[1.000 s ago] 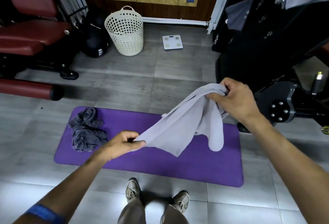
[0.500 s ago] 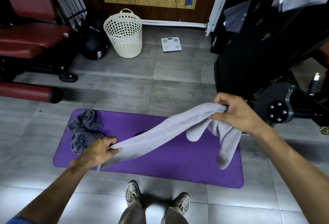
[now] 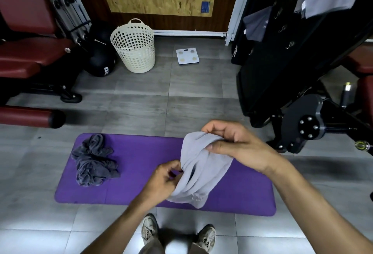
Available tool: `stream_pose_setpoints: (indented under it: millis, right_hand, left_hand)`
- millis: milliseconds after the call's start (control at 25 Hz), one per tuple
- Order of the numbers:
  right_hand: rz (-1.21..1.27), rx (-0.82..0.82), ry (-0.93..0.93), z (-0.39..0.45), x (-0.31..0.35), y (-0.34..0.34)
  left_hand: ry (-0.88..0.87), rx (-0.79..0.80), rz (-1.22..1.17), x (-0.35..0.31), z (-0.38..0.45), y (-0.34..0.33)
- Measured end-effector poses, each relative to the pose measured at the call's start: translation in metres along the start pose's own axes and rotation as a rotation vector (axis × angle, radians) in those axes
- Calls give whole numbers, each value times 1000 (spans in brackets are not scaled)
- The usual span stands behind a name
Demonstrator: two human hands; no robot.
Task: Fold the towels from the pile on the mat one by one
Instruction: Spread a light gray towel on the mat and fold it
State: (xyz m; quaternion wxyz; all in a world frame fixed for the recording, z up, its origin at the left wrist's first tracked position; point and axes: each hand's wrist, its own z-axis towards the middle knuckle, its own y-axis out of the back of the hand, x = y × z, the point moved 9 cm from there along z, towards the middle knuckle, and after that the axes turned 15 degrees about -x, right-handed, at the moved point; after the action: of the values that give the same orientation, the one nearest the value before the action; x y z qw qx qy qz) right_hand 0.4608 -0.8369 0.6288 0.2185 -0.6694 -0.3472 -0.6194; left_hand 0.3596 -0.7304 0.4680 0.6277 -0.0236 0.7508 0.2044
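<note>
Both hands have drawn together since half a second ago: the light grey towel (image 3: 198, 170), then stretched wide between them, now hangs bunched in a short loop over the near half of the purple mat (image 3: 141, 193).

Nearest, at six o'clock, stand the person's shoes (image 3: 149, 228) on the tiled floor. Just above them the left hand (image 3: 161, 181) pinches the towel's lower folds with curled fingers, likely hunting for an edge or corner. At about two o'clock from it the right hand (image 3: 232, 144) clenches the top of the bundle, holding it aloft so the cloth falls free and can be sorted.

Farther out, at ten o'clock on the mat, the dark grey pile (image 3: 93, 161) lies crumpled, waiting its turn and well apart from both hands. Beyond, at eleven o'clock, a cream laundry basket (image 3: 134, 46) stands beside a white scale (image 3: 187, 56) at twelve.
</note>
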Motion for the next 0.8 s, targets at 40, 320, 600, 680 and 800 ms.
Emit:
stream_pose_setpoints:
  millis: [40,320,600,680,800]
  right_hand:
    - [22,-12,-4,-1,3,2]
    - [-429,-553,125,-4,-5,69]
    - [-1166,-534,289,-15,-45,82]
    - [-1092,-564,271,-20,-58,88]
    - [-901,-717,266,-37,-54,109]
  left_hand:
    - [32,-24,-64,1,1,0]
    - [34,-203,-25,11,9,48]
    - [69,-546,-213,-45,37,115]
    - [-105,-509,154,-81,40,114]
    - [-306,-399,539,-109,35,101]
